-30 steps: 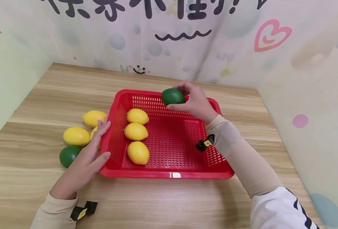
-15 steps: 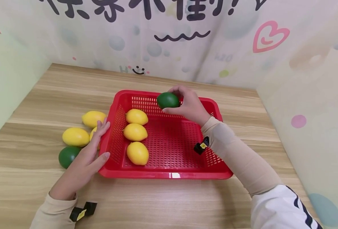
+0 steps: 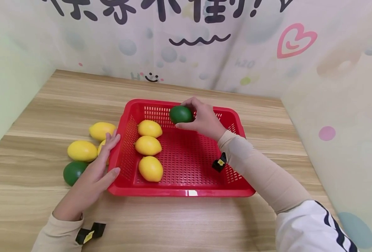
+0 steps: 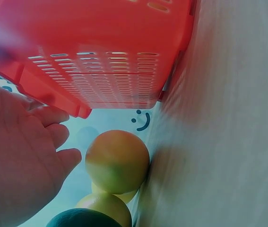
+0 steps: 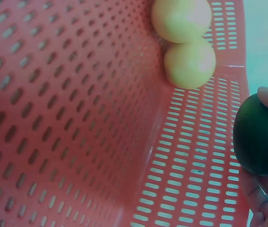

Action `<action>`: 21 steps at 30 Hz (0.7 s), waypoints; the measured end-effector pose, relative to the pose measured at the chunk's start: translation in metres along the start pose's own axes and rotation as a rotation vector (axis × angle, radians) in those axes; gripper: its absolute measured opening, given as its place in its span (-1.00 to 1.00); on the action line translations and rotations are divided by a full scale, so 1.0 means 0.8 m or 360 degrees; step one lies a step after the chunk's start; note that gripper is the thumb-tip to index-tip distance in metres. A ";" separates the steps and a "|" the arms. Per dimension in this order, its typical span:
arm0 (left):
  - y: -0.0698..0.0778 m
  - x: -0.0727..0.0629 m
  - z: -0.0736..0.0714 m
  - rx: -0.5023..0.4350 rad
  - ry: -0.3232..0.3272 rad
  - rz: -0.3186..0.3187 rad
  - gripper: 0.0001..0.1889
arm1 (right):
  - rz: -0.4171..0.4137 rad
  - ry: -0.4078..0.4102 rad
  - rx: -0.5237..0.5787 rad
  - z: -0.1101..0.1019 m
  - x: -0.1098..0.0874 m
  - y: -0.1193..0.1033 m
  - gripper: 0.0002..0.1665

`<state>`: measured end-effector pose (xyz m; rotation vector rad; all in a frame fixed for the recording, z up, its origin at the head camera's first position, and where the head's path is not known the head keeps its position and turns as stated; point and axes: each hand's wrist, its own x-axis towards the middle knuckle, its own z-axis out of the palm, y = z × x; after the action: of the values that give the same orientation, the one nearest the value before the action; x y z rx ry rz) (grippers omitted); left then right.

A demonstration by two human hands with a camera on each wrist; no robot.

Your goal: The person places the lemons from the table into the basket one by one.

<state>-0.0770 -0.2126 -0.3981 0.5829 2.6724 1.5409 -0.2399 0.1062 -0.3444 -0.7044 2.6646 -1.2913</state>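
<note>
Head view: holding the green fruit (image 3: 181, 114) over the basket (image 3: 173, 193), clamped between fingers and thumb of the right hand (image 3: 205, 120), likely for a secure hold. Resting the left hand (image 3: 93, 178) against the basket's side, with straight fingers slightly apart, probably to steady it. Left wrist view: showing lemons (image 4: 117, 161) on the surface (image 4: 228, 118) outside. Right wrist view: gripping the fruit apart from two lemons (image 5: 190, 64) inside.

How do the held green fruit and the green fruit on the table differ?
The held green fruit is over the red basket in the right grip; the other green fruit rests on the table. The other green fruit lies beside a yellow fruit; the held green fruit touches none. Both look dark green and smooth.
</note>
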 end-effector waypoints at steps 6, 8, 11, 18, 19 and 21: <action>0.000 0.002 0.001 -0.0021 -0.0011 0.0000 -0.14 | 0.0017 -0.0039 -0.0068 0.006 -0.001 0.003 -0.32; -0.001 0.002 0.001 -0.0028 -0.0014 0.0000 -0.13 | 0.0009 -0.0049 -0.0095 0.007 -0.001 0.004 -0.32; -0.001 0.003 0.001 -0.0028 -0.0016 0.0000 -0.14 | -0.0001 -0.0066 -0.0162 0.008 -0.002 0.005 -0.32; -0.004 0.001 0.001 -0.0037 -0.0024 0.0019 -0.13 | 0.0026 -0.0134 -0.0256 0.012 0.001 0.007 -0.31; -0.004 0.000 0.001 -0.0040 -0.0024 0.0022 -0.13 | 0.0032 -0.0143 -0.0263 0.013 0.002 0.007 -0.31; -0.004 0.000 0.001 -0.0044 -0.0020 0.0025 -0.13 | 0.0043 -0.0160 -0.0287 0.016 0.003 0.008 -0.31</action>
<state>-0.0777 -0.2136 -0.4014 0.6123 2.6393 1.5694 -0.2407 0.0993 -0.3568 -0.7305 2.7215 -0.9896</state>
